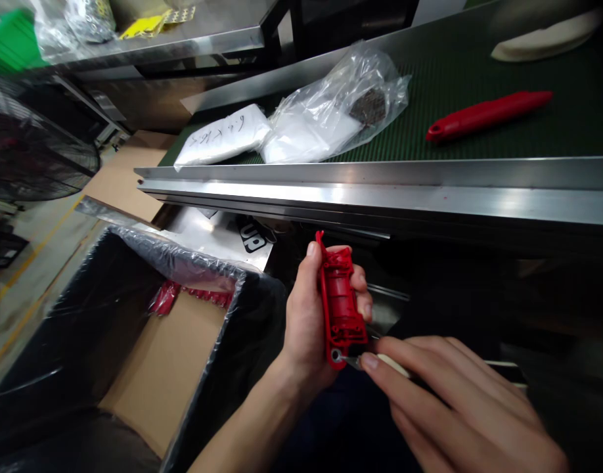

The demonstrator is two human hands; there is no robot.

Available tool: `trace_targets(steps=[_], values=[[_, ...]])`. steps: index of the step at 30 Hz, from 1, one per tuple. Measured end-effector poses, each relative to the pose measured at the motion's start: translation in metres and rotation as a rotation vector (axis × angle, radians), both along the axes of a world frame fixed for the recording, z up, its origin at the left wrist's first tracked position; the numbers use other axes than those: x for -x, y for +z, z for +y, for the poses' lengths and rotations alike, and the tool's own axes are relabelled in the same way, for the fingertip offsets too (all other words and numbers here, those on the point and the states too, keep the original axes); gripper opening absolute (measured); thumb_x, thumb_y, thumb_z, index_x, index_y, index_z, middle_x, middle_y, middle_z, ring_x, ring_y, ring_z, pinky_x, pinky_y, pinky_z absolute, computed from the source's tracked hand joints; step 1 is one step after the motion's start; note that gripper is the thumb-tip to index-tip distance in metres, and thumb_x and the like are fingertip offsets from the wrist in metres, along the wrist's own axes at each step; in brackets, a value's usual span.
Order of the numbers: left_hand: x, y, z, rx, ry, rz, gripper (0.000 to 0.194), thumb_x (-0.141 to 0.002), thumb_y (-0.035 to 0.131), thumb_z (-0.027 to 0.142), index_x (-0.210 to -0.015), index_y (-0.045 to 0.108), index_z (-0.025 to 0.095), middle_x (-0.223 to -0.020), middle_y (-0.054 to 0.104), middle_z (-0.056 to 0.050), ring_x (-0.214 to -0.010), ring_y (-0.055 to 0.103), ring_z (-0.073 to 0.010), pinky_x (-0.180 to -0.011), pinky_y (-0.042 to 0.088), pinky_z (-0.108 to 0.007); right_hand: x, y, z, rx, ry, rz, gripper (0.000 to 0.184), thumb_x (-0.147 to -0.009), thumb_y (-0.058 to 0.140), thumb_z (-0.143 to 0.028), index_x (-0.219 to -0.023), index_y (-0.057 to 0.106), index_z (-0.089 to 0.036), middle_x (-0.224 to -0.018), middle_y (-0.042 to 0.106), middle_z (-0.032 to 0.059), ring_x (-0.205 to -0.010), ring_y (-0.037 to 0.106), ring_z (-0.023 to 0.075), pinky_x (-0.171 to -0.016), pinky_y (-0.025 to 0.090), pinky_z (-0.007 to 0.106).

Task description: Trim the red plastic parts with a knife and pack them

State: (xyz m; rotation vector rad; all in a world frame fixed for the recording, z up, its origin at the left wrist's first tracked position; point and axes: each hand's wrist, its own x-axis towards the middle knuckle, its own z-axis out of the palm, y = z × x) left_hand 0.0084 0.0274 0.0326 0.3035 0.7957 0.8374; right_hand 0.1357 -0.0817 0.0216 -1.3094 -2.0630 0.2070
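My left hand (pixel 306 322) is wrapped round a small red plastic part (pixel 338 305), held upright below the conveyor's edge. My right hand (pixel 454 407) is closed on a small pale-handled tool (pixel 380 361). Its metal tip touches the ring at the bottom end of the red part. Most of the tool is hidden under my fingers.
A green conveyor belt (pixel 528 125) with a metal rail (pixel 380 187) carries a long red part (pixel 489 113), clear plastic bags (pixel 331 105) and a white packet (pixel 223 135). A cardboard box (pixel 158 368) lined with black plastic sits at lower left with red parts (pixel 193 294) inside.
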Motion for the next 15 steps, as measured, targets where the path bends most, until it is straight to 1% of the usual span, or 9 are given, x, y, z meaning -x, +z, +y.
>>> trace_targets(steps=[5,8,12,14,15], values=[[0.001,-0.001,0.002,-0.011,0.000,0.001,0.038,-0.097,0.035,0.049,-0.100,0.054,0.016,-0.071,0.054,0.000,-0.048,0.053,-0.0095,-0.046,0.041,-0.018,0.000,-0.001,0.001,0.001,0.002,-0.031,0.044,-0.080,0.058,0.005,-0.120,0.065,-0.011,-0.114,0.064,0.0128,-0.105,0.058,0.0241,-0.083,0.048,0.039],[0.003,-0.001,0.002,-0.004,-0.014,0.015,0.038,-0.097,0.034,0.049,-0.100,0.053,0.016,-0.070,0.054,0.000,-0.048,0.054,-0.0099,-0.046,0.041,-0.018,0.000,0.001,0.001,0.019,0.005,-0.039,0.047,-0.079,0.058,0.006,-0.123,0.063,-0.012,-0.117,0.063,0.0133,-0.107,0.058,0.0254,-0.084,0.048,0.041],[0.005,-0.003,0.004,-0.015,0.006,0.014,0.037,-0.097,0.033,0.048,-0.099,0.053,0.016,-0.070,0.055,0.000,-0.048,0.053,-0.0102,-0.046,0.043,-0.018,-0.006,0.006,0.004,0.026,-0.007,0.057,0.049,-0.081,0.057,0.004,-0.125,0.061,-0.016,-0.121,0.061,0.0100,-0.111,0.058,0.0228,-0.086,0.052,0.038],[0.006,-0.005,0.006,-0.014,0.020,0.002,0.037,-0.097,0.033,0.048,-0.098,0.053,0.016,-0.070,0.055,0.000,-0.047,0.053,-0.0104,-0.046,0.043,-0.019,-0.014,0.002,0.005,-0.002,-0.018,0.092,0.051,-0.082,0.058,0.000,-0.129,0.059,-0.020,-0.122,0.062,0.0079,-0.112,0.060,0.0228,-0.083,0.054,0.036],[0.007,-0.006,0.007,-0.005,0.023,-0.008,0.038,-0.097,0.033,0.048,-0.098,0.054,0.016,-0.069,0.055,0.000,-0.047,0.053,-0.0105,-0.045,0.042,-0.019,-0.021,-0.003,0.006,-0.017,-0.044,0.106,0.050,-0.084,0.058,-0.003,-0.130,0.058,-0.023,-0.122,0.062,0.0066,-0.110,0.061,0.0231,-0.081,0.055,0.036]])
